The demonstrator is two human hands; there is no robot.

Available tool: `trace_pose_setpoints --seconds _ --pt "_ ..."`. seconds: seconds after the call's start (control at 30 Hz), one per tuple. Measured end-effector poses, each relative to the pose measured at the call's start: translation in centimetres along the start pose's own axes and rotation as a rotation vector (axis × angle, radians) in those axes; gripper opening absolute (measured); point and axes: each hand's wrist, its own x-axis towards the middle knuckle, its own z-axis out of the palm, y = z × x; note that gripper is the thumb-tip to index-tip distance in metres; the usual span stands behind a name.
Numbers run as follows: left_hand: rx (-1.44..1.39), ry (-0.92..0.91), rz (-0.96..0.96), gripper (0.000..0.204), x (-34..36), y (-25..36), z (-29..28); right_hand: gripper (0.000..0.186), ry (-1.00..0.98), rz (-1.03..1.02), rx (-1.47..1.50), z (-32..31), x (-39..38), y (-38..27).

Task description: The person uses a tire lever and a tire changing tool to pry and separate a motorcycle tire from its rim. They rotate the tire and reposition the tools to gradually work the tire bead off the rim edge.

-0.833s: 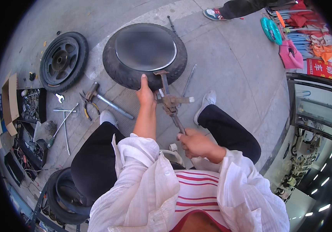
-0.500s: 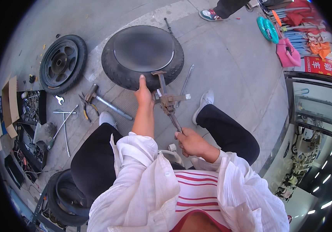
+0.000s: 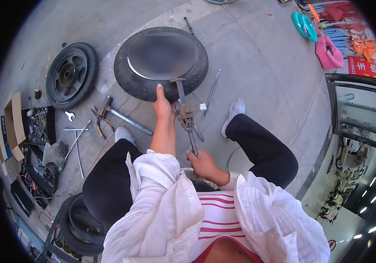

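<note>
A black tire (image 3: 140, 89) lies in front of me, its middle blurred out. My left hand (image 3: 164, 107) is closed on its near edge, thumb on the sidewall; its other fingers are mostly hidden below. Against the same edge stands a rusty metal clamp-like tool (image 3: 185, 115), its hooked top over the sidewall beside my left thumb. My right hand (image 3: 207, 167) is wrapped round the end of the tool's handle, which points toward me. A second short bar of the tool sticks out to the right of that handle, apart from it.
A hammer (image 3: 128, 121), pliers (image 3: 100, 120), a wrench (image 3: 69, 115) and a T-shaped tool (image 3: 78, 147) lie on the left floor. Another wheel (image 3: 68, 76) lies behind them. Open toolboxes (image 3: 39, 125) stand far left. A metal bar (image 3: 212, 93) lies right of the tire.
My right hand has moved left and toward me with the handle, which now stands apart from the tool's other bar. My left hand stays on the tire. A bystander's foot has left the top.
</note>
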Motion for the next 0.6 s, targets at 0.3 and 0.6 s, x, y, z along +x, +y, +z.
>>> trace_pose_setpoints --seconds 0.3,0.6 --pt "-0.007 -0.034 -0.017 0.066 0.5 -0.3 -0.6 0.047 0.130 -0.084 -0.093 4.3 5.6 6.0" --pt "-0.009 -0.074 -0.049 0.073 1.4 -0.8 -0.9 0.036 -0.155 0.255 0.514 -4.7 -2.7 -5.4"
